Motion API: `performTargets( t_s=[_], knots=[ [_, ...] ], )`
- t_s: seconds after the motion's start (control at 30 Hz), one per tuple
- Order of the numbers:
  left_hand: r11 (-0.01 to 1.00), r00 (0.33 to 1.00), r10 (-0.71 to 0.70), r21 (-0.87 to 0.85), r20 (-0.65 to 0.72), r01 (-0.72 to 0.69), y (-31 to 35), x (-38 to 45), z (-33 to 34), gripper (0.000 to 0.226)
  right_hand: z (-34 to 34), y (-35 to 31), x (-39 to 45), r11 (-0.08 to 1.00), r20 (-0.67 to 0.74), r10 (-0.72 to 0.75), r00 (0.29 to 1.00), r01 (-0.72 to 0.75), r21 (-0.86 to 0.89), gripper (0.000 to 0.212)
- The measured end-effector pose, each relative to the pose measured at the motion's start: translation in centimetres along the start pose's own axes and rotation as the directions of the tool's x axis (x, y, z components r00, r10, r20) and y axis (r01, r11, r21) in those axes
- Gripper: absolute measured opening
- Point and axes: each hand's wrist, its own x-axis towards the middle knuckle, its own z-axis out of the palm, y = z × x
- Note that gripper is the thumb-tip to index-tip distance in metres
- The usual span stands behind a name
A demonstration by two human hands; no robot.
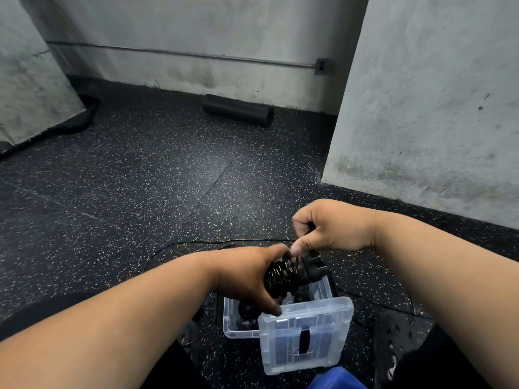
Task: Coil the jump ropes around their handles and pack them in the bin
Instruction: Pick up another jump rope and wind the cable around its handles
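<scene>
Here, a black coiled bundle [280, 276] of rope and handles is gripped in the left hand [247, 276], held just above the clear bin [233, 324] on the floor [168, 192]. The thin rope [196, 244] is pinched by the right hand [323, 228], fingers curled, beside the bundle; the loose rope trails across the floor. A clear lid [306, 332] lies tilted over the bin's near corner

Bin [323, 287] on floor [168, 192], lid [306, 332] leaning at its near side. Coiled rope [280, 275] above bin, in left hand [247, 273]; right hand [323, 228] just behind. Roller [238, 110] far behind, against wall [196, 37].
</scene>
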Motion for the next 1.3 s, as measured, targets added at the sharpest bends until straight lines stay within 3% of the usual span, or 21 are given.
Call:
performTargets(
  t_s=[0.17, 0.33, 0.4, 0.53, 0.6, 0.7, 0.83, 0.93, 1.03, 1.13, 1.2, 1.23, 1.3],
  knots=[
    [0.986, 0.992, 0.1, -0.123, -0.077, -0.109, 1.2, -0.2, 0.5, 0.086, 1.2, 1.4, 0.6, 0.976, 0.154, 0.027, 0.988, -0.059, 0.209, 0.035],
    [0.851, 0.986, 0.106, -0.501, -0.13, -0.158, 1.0, -0.8, -0.5, 0.072, 1.3, 2.4, 1.0, 0.795, 0.124, 0.033, 0.992, -0.101, 0.598, 0.029],
    [0.758, 0.979, 0.1, -0.623, -0.179, -0.191, 0.7, -1.1, -1.4, 0.066, 1.0, 3.0, 1.3, 0.772, 0.096, 0.081, 0.992, -0.124, 0.624, 0.026],
    [0.713, 0.95, -0.005, -0.667, -0.313, -0.216, -0.2, -1.9, -3.6, 0.06, 0.6, 4.8, 1.3, 0.809, 0.026, 0.194, 0.981, -0.175, 0.561, 0.042],
    [0.706, 0.955, -0.032, -0.684, -0.294, -0.187, -0.8, -2.4, -4.4, 0.057, 0.5, 5.4, 1.5, 0.852, -0.107, 0.257, 0.961, -0.173, 0.494, 0.047],
    [0.731, 0.972, -0.015, -0.666, -0.232, -0.148, -0.6, -2.6, -4.0, 0.057, 0.5, 5.9, 2.0, 0.792, -0.224, 0.353, 0.909, -0.163, 0.588, 0.048],
    [0.734, 0.987, 0.051, -0.664, -0.155, -0.142, 0.1, -2.6, -2.9, 0.059, 1.3, 6.7, 2.1, 0.735, -0.061, 0.388, 0.919, -0.269, 0.623, 0.026],
    [0.744, 0.997, 0.068, -0.664, -0.028, -0.069, -0.1, -2.4, -2.3, 0.057, 2.0, 7.1, 2.4, 0.646, -0.029, 0.455, 0.89, -0.308, 0.699, 0.039],
    [0.766, 0.998, 0.006, -0.642, 0.062, 0.036, -0.8, -2.2, -1.8, 0.054, 1.6, 7.2, 2.6, 0.528, -0.09, 0.483, 0.871, -0.208, 0.823, 0.047],
    [0.773, 0.99, -0.141, -0.627, -0.013, 0.101, -1.8, -1.7, -2.0, 0.047, 0.7, 7.5, 2.7, 0.409, -0.208, 0.499, 0.841, -0.017, 0.912, 0.042],
    [0.761, 0.958, -0.263, -0.636, -0.116, 0.132, -2.6, -1.4, -2.4, 0.049, 0.1, 8.1, 2.6, 0.349, -0.274, 0.56, 0.782, 0.077, 0.934, 0.031],
    [0.76, 0.935, -0.311, -0.635, -0.171, 0.136, -3.0, -1.3, -2.7, 0.049, -0.1, 8.5, 2.5, 0.39, -0.311, 0.574, 0.758, 0.081, 0.917, 0.023],
    [0.739, 0.9, -0.365, -0.662, -0.238, 0.125, -3.6, -1.3, -3.3, 0.047, -0.3, 9.4, 2.0, 0.648, -0.362, 0.558, 0.747, -0.12, 0.752, 0.013]
  ],
)
